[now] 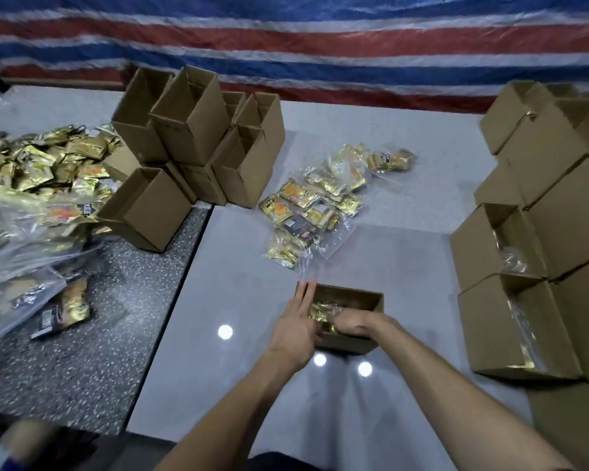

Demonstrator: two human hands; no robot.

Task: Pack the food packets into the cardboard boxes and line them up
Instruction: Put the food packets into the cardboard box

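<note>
On the pale tabletop point(238, 294), head view: open cardboard box point(349, 345), brown, small, flaps down, sits centre just in front of the person. Gold foil packets point(320, 314) lie inside it, shiny, crumpled. Left hand point(295, 329) is flat, fingers straight, against the box's left wall, holding nothing. Right hand point(349, 322) reaches into the box on top of the packets; fingers hidden, can't tell if it grips. Beyond the box, loose packets in clear bags point(317, 205), gold with orange and black labels. Far left, a big packet pile point(41, 178) partly on a dark speckled surface point(82, 351). Empty boxes point(191, 137) stacked upper left. Filled boxes point(510, 249) stacked at right, clear plastic and gold showing. Striped tarp point(320, 39) behind.
</note>
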